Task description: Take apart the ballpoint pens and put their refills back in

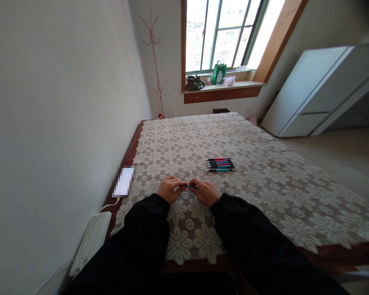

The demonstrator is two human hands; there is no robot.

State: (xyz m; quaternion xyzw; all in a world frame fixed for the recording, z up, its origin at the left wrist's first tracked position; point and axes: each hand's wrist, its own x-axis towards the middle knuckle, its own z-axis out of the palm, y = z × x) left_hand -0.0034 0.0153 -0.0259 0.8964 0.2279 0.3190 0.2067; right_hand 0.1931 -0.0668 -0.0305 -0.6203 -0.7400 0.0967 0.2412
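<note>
Item: teal pen [192,187], one, held between our two hands over the lace cloth [264,180].

Landmark: pen row [219,164], a neat set of dark pens with red and teal ends, lying on the cloth.

Position: the teal pen sits near the row, on our side of it and slightly to its left, apart from it.

Long axis: left to right, roughly parallel to the pens in the row.

Left hand [171,189]: grip closed on the pen's left end, fingers curled over it.

Right hand [206,191]: grip closed on the pen's right end. This hand lies nearer the row than the left does.

Only a short teal stretch shows between our hands; we cannot tell whether the pen is capped or in one piece.

Also present: a white blurred item [124,181], well left of the row at the cloth's edge.
</note>
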